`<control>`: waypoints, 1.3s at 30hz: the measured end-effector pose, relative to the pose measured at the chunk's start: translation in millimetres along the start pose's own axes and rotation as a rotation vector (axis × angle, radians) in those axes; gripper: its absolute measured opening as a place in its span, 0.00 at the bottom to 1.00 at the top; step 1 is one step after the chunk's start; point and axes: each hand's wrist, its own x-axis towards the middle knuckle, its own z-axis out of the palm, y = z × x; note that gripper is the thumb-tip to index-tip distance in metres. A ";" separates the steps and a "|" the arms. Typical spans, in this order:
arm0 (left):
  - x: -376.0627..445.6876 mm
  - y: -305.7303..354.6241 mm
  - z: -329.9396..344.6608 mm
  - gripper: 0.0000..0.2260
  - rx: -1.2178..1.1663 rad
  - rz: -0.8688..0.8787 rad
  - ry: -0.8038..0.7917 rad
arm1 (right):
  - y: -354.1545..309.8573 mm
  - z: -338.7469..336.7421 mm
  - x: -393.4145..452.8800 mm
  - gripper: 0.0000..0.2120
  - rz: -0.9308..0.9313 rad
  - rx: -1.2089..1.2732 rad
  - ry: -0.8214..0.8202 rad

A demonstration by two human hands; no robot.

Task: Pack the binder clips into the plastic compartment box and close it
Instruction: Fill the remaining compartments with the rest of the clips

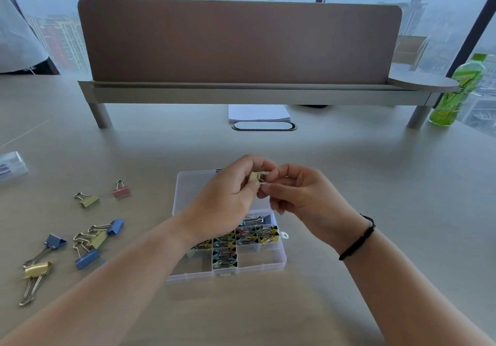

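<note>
Both bare arms reach forward and the two hands meet in the middle, held up in the air. The left hand (pixel 228 192) curls its fingers and pinches with the thumb. The right hand (pixel 300 198) faces it, fingertips touching the left fingertips. A dark band (pixel 358 238) sits on the right wrist.

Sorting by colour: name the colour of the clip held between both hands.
Yellow-gold clip, head view.

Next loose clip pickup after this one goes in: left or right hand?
Left, likely. The loose clips all lie on the table left of the compartment box, beside the left hand. The right hand would have to cross over the box.
</note>
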 end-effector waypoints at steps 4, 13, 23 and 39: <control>-4.4 -3.2 -7.0 0.11 0.196 0.036 0.049 | 0.0 -4.9 2.8 0.04 -0.029 -0.009 0.124; -5.0 -4.3 -5.8 0.15 0.015 -0.008 0.057 | 0.8 -2.4 0.3 0.04 -0.051 -0.065 0.034; -5.2 -4.8 -6.4 0.03 -0.175 -0.072 0.072 | -0.3 -6.7 -0.9 0.11 0.019 0.115 -0.125; -14.8 -12.4 -25.5 0.12 0.508 -0.088 -0.218 | 7.0 -15.4 0.1 0.03 -0.086 -0.957 -0.145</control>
